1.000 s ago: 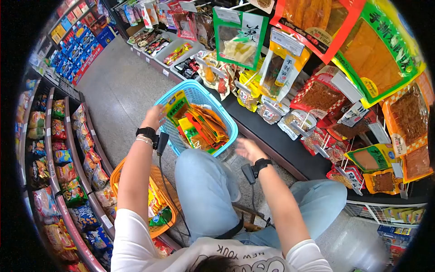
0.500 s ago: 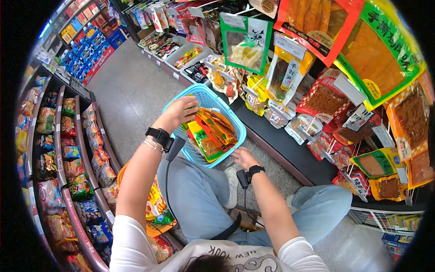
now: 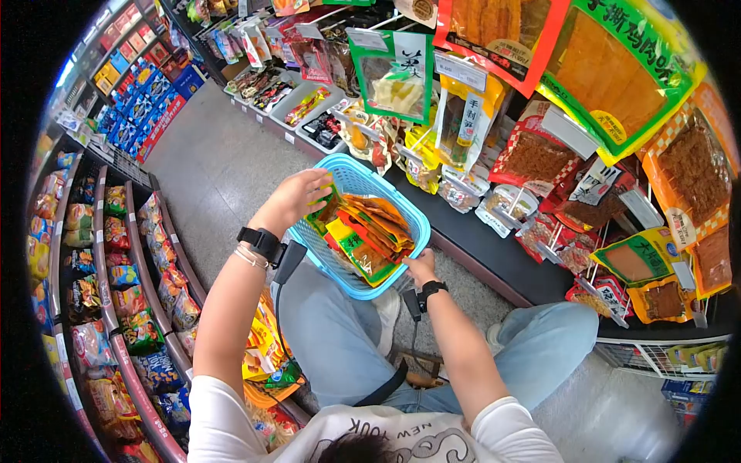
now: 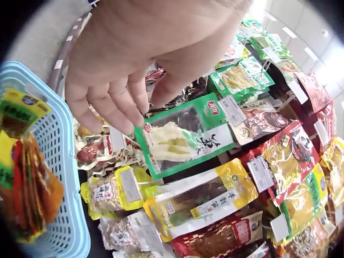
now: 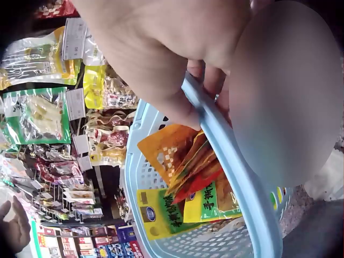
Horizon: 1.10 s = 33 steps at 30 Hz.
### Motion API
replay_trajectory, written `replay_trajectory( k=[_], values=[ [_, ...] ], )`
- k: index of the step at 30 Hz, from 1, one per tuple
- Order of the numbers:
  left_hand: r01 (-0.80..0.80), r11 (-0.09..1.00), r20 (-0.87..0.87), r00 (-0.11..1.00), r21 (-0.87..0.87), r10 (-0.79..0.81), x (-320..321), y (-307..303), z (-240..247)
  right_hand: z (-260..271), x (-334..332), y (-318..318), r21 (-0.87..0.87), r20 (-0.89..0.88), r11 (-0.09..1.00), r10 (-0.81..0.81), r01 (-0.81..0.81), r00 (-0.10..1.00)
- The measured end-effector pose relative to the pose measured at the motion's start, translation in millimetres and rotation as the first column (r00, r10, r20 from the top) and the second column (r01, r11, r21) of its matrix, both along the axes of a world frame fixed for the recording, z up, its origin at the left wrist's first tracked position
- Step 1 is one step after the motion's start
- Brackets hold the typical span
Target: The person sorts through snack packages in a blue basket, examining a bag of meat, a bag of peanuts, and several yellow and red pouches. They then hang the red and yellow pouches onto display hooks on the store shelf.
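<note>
A light blue plastic basket (image 3: 340,284) sits by the person's knees, holding several flat snack packets (image 3: 370,231) in orange, red, yellow and green. My right hand (image 3: 421,267) grips its near right rim, thumb inside and fingers outside, as the right wrist view shows. Over the basket's left end is my left hand (image 3: 297,202), its fingers loosely bent and nothing held in them. A yellow-and-green packet (image 5: 158,215) lies at that end of the basket, partly behind the left hand in the head view.
Hanging packets (image 3: 394,77) crowd the rack at front and right, above a dark shelf ledge (image 3: 494,258). An orange basket (image 3: 266,395) with snack bags stands at the left leg. Snack shelves (image 3: 139,309) line the left, with an aisle floor (image 3: 216,147) between.
The left hand has moved from the basket's left rim to over its left end; the yellow-and-green packet there sits lower. The right hand has closed on the rim, and the basket appears farther right.
</note>
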<state>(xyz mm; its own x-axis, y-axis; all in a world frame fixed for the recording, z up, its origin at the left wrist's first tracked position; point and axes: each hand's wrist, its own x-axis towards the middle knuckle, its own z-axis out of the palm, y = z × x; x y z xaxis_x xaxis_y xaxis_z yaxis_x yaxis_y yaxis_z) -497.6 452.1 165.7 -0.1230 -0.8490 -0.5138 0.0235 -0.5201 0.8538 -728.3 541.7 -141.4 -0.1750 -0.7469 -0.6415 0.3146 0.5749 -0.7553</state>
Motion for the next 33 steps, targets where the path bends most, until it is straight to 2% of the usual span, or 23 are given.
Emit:
replay_trajectory(
  k=[3,5,9,10,11,13,15,19,21,24,27,28,30,33],
  values=[
    [0.042,0.999,-0.045,0.998,0.007,-0.041,-2,-4,-2,-2,5,-4,-0.057,-0.051,0.997,-0.049,0.046,0.997],
    [0.072,0.997,-0.07,0.995,-0.013,-0.072,-3,-3,3,-37,9,-7,-0.158,-0.136,0.985,-0.088,0.066,0.987],
    [0.093,0.995,-0.076,0.993,-0.037,-0.096,-8,7,19,-54,16,-7,-0.162,-0.292,0.986,-0.077,0.03,0.953],
    [0.099,0.994,-0.074,0.992,-0.044,-0.102,-7,8,22,-51,15,-9,-0.179,-0.265,0.983,-0.087,0.04,0.96],
    [0.106,0.993,-0.071,0.991,-0.048,-0.109,-4,11,23,-48,16,-8,-0.161,-0.31,0.986,-0.082,0.033,0.947],
    [0.113,0.992,-0.07,0.991,-0.051,-0.116,-3,15,25,-40,20,-8,-0.079,-0.277,0.996,-0.05,0.029,0.959],
    [0.101,0.994,-0.07,0.992,-0.046,-0.104,0,20,29,-28,26,-6,-0.092,-0.356,0.996,-0.042,0.01,0.933],
    [0.1,0.994,-0.051,0.993,-0.051,-0.102,10,24,27,-50,23,-11,-0.173,-0.514,0.985,-0.1,0.011,0.852],
    [0.074,0.996,-0.04,0.996,-0.044,-0.076,10,26,22,-52,-3,-11,-0.146,-0.477,0.989,-0.043,-0.032,0.878],
    [0.029,1.0,-0.066,0.997,0.002,-0.028,4,18,5,-53,-39,2,-0.121,-0.533,0.991,-0.018,-0.055,0.846],
    [0.001,0.999,-0.094,0.996,0.045,0.003,-14,11,-21,-47,-78,26,-0.167,-0.313,0.985,-0.004,-0.051,0.95],
    [-0.003,0.998,-0.103,0.995,0.057,0.009,-22,9,-32,-21,-88,38,-0.092,-0.226,0.995,0.025,-0.047,0.974],
    [0.024,0.996,-0.116,0.993,0.09,-0.014,-39,4,-64,16,-107,63,0.012,-0.173,1.0,0.023,-0.021,0.985],
    [0.115,0.987,-0.126,0.987,0.113,-0.1,-74,15,-86,25,-140,96,0.141,-0.151,0.99,0.008,0.014,0.989]
  ],
)
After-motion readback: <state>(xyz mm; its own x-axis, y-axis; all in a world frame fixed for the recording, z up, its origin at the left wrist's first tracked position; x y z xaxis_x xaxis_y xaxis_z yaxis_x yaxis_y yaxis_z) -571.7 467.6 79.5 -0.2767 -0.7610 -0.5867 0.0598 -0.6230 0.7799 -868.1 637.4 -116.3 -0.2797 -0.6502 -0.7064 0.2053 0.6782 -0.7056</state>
